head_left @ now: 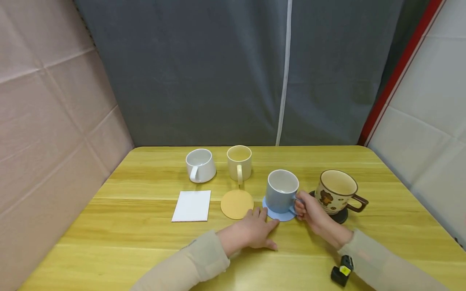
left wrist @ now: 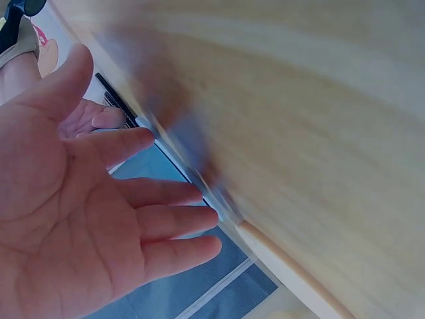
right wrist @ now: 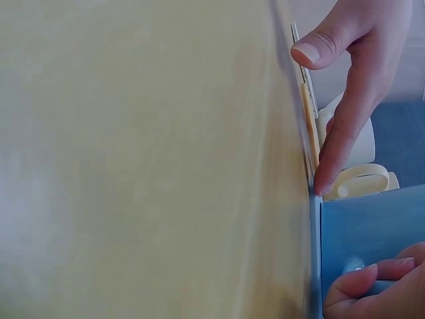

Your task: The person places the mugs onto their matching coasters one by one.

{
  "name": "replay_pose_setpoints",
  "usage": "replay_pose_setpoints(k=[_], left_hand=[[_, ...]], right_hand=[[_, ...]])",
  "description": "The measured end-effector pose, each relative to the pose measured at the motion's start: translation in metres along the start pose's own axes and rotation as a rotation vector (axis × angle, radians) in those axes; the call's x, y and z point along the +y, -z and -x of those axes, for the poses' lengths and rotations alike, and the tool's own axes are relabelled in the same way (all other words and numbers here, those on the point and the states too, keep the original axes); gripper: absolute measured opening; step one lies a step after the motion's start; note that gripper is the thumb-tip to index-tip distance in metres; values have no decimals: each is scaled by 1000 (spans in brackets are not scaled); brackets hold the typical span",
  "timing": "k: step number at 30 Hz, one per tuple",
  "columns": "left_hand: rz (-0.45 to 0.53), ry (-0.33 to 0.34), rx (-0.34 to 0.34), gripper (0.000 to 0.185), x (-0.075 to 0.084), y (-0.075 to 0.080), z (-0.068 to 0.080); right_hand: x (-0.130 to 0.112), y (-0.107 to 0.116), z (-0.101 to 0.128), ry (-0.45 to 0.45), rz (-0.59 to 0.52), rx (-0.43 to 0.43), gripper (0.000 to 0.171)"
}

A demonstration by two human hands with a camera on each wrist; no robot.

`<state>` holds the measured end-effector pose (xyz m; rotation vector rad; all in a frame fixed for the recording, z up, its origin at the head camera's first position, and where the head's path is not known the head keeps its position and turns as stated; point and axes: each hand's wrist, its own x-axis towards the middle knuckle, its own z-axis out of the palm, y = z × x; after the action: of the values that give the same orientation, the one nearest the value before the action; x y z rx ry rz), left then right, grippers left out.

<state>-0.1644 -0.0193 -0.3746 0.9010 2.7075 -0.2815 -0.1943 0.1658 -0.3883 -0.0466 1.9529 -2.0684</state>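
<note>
Only the head view took in the whole wooden desk (head_left: 145,242), where the right hand (head_left: 313,214) gripped the blue-grey ceramic mug (head_left: 281,196) on its round blue coaster (head_left: 280,215), the left hand (head_left: 255,230) lying flat, fingers spread, at the coaster's edge.

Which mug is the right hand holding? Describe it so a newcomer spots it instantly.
On the yellow wooden table, find the row of four mugs. The blue-grey mug is second from the right, gripped at its handle by the right hand. It alone is blue and stands on a round blue coaster.

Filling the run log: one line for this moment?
right hand: grips blue mug handle | mug: on blue coaster | left hand: touches coaster
</note>
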Motion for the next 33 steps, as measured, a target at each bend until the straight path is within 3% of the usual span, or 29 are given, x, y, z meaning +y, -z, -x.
replay_pose_setpoints(k=[26,29,33], left_hand=[[11,0,-1,72,0,1,1],[10,-2,1,72,-1,1,1],[4,-5,3,73,-2,0,2]], right_hand=[[-3,3,8,-21,69,-23,34],[-5,3,8,-36,114,-7,32],[-8,2,11,-4,257,72,28]])
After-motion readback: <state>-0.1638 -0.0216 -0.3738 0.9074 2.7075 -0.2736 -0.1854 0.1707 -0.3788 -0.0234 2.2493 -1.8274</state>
